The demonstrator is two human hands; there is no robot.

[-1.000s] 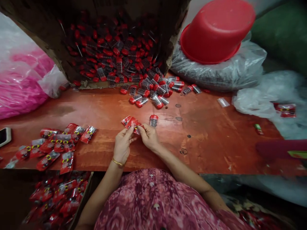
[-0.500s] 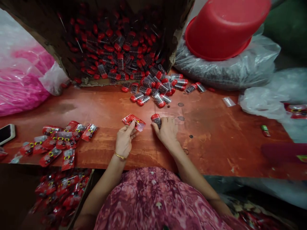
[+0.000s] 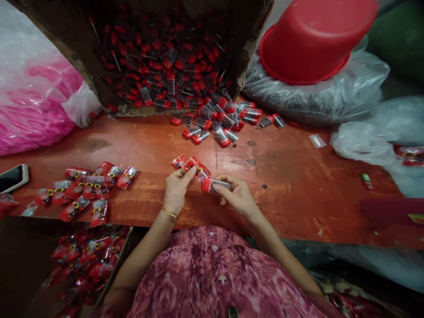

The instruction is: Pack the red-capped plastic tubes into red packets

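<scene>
My left hand (image 3: 175, 191) is closed on a red printed plastic packet (image 3: 202, 168), gripped between thumb and fingers. Another red piece of packet (image 3: 179, 161) shows just left of it; whether it is a separate packet I cannot tell. In my right hand (image 3: 242, 198) lies a small clear container with a red cap (image 3: 206, 185) and dark contents, its capped end pointing left at the packet's lower edge. Several filled red packets (image 3: 89, 187) lie on the table to the left. Past my hands, loose red-capped containers (image 3: 222, 137) are heaped on the tabletop (image 3: 149, 145).
A cardboard box (image 3: 82, 66) on its side holds many more containers. Below the table's left edge are more red packets (image 3: 96, 247). A phone (image 3: 15, 177) lies far left. A red tub (image 3: 311, 44) rests on a plastic bag (image 3: 298, 99) at back right.
My right hand has lifted the red-capped container from the table and turned it toward the packet. My left hand has shifted slightly right, and the two hands are closer together.
</scene>
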